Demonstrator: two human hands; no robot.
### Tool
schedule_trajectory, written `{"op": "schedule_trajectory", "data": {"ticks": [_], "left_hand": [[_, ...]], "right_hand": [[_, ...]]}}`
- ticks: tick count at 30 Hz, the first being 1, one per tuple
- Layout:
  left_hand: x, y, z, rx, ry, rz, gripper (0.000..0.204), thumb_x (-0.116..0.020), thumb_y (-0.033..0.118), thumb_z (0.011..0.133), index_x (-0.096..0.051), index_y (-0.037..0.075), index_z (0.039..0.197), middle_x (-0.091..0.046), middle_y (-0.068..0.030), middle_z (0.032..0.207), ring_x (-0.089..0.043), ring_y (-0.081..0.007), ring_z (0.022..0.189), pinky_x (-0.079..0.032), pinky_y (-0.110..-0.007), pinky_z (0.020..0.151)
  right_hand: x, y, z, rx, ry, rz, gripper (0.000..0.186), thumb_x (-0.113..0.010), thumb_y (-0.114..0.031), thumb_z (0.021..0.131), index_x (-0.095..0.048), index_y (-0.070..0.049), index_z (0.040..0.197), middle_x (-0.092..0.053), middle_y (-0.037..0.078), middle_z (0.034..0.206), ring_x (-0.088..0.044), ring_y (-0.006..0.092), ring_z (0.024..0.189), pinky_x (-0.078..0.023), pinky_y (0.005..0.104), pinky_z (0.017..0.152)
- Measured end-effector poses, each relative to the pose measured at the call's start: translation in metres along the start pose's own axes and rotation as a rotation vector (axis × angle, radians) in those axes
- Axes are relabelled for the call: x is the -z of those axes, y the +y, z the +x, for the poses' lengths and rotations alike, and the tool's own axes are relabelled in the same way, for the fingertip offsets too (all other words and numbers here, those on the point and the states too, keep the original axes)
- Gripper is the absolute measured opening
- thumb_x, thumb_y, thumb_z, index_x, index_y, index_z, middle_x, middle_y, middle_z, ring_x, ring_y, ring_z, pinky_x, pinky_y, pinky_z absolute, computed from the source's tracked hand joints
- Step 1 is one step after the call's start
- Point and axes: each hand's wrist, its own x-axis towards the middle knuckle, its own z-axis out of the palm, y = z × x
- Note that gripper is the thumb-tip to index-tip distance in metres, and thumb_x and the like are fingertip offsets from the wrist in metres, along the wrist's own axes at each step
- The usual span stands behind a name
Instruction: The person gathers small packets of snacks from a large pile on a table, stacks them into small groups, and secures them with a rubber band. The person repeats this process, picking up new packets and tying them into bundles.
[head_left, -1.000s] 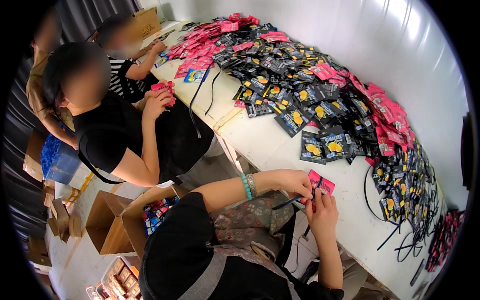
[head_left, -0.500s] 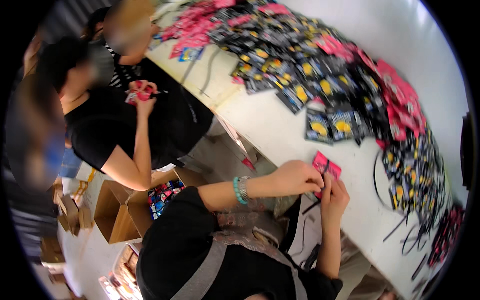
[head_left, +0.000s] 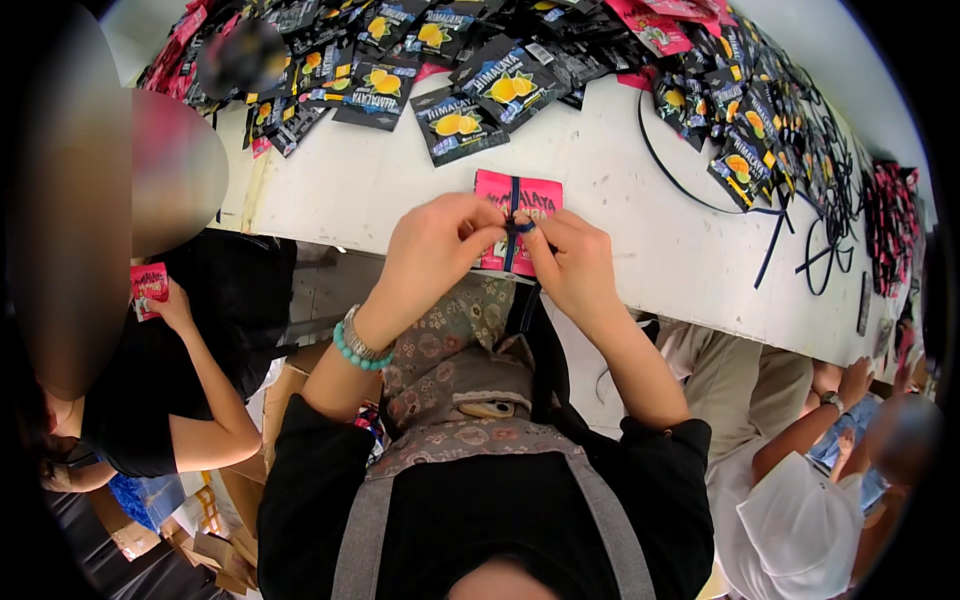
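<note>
Both hands, the left hand (head_left: pixel 435 245) and right hand (head_left: pixel 572 262), pinch a dark band (head_left: pixel 514 215) wrapped around a pink sachet bundle (head_left: pixel 520 205) at the white counter's (head_left: pixel 640 200) near edge, with black-and-yellow sachets (head_left: pixel 460 120) heaped beyond and loose dark bands (head_left: pixel 780 235) lying to the right.

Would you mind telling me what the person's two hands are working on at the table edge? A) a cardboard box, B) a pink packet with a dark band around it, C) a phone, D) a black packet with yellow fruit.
B: both hands, left and right, pinch the dark band running across the pink packet.
</note>
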Motion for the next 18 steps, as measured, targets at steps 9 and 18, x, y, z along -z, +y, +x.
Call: {"op": "schedule_trajectory", "data": {"ticks": [9,18], "left_hand": [[-0.009,-0.021,0.019,-0.097,-0.012,-0.071,0.011,-0.069,0.007,0.077,-0.064,0.001,0.086,-0.061,-0.0066,0.078,-0.060,-0.0169,0.066,-0.047,-0.028,0.060],[-0.013,-0.040,0.025,-0.541,0.050,-0.046,0.007,-0.067,-0.002,0.076,-0.064,0.000,0.082,-0.065,-0.0057,0.088,-0.049,-0.0097,0.056,-0.041,-0.022,0.053]], "right_hand": [[0.003,0.006,0.008,-0.100,-0.089,-0.017,0.014,-0.064,-0.010,0.081,-0.065,0.003,0.076,-0.057,0.014,0.061,-0.056,0.0270,0.054,-0.044,0.0350,0.052],[0.015,0.012,0.016,-0.440,-0.279,0.331,0.025,-0.060,-0.008,0.081,-0.069,-0.003,0.104,-0.066,0.015,0.069,-0.058,0.0100,0.058,-0.046,0.0266,0.056]]}}
